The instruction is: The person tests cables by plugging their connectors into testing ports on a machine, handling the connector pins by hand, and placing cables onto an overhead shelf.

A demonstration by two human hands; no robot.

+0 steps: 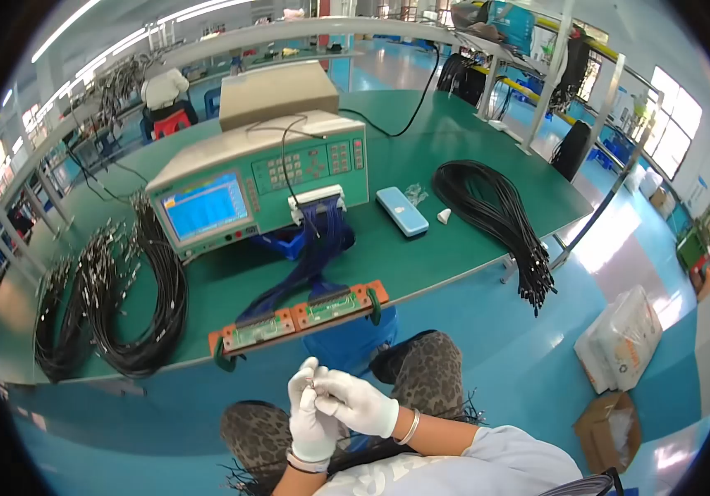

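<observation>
head cam | fisheye, looks forward and down | hands [334,405] close below | workbench [454,248] beyond

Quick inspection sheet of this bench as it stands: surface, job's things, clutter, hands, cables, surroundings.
Surface: green table, loaded with gear.
Job's things: small cable end pinched between both hands over the lap; too small to detail.
Clutter: blue case, small white piece, beige box.
Hands: left hand and right hand, both in white gloves, closed together.
Cables: black bundles at left and right; blue ribbon from tester to orange fixture.
Surroundings: white sack, open carton on blue floor.
</observation>
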